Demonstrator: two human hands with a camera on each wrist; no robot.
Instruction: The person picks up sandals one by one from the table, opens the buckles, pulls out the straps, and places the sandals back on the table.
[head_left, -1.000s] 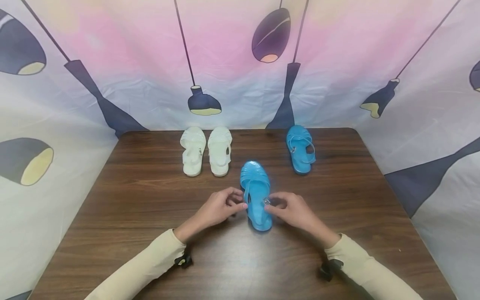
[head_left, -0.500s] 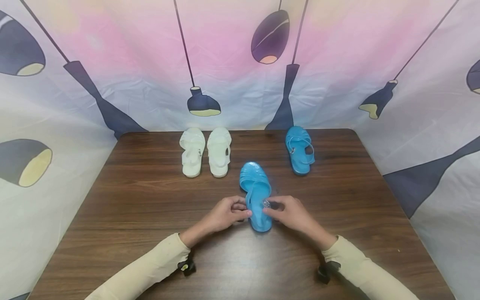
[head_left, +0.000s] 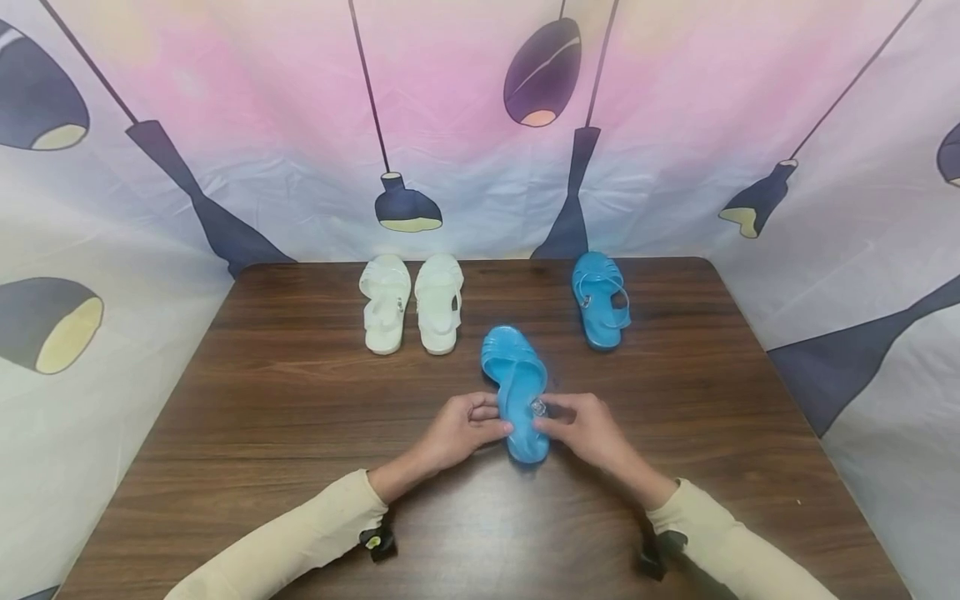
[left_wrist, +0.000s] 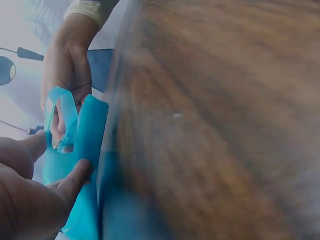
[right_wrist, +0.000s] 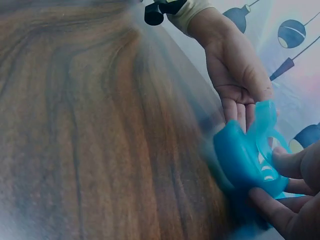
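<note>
A blue jelly sandal (head_left: 513, 364), toe pointing away, lies between both hands at the middle of the table. My left hand (head_left: 463, 431) pinches its left side near the heel, thumb on the side strap. On the opposite side, my right hand (head_left: 588, 427) grips the sandal by the strap beside a small clear buckle (head_left: 538, 407). The left wrist view shows the heel end of the sandal (left_wrist: 91, 130) raised on edge, with the thumb and a finger pressed on it. Both hands also meet the sandal (right_wrist: 237, 152) in the right wrist view.
A second blue sandal (head_left: 602, 312) stands at the back right of the brown wooden table (head_left: 285, 400). Two white sandals, a left one (head_left: 385, 321) and a right one (head_left: 438, 321), stand side by side at the back. A lamp-patterned cloth (head_left: 465, 150) hangs behind.
My left hand has moved right and taken a firmer hold on the sandal's left side. The sandal has shifted slightly right and tilted; my right hand has kept its grip near the buckle.
</note>
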